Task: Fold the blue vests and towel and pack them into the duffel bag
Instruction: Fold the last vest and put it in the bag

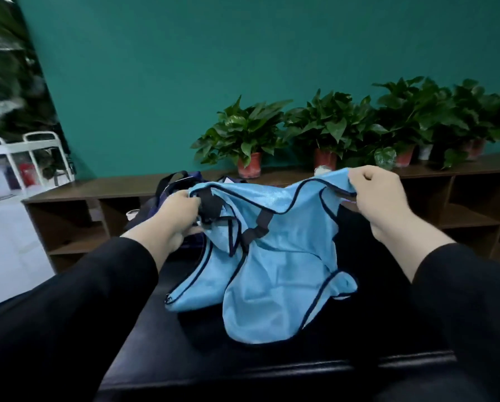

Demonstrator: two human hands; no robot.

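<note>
Teal wall and dark bench (243,358) frame the scene. Blue vest (277,274), held up at centre over the bench, its lower edge draping onto the surface; thin mesh with dark piping, judged light, limp and a little slippery, best taken at the shoulder straps. Left hand (179,216), at nine o'clock of the vest, pinches one strap; right hand (379,195), at two o'clock, curls round the other. Navy duffel bag (173,184) sits behind at eleven o'clock; potted plants (243,134) line the shelf (112,188) at twelve
</note>
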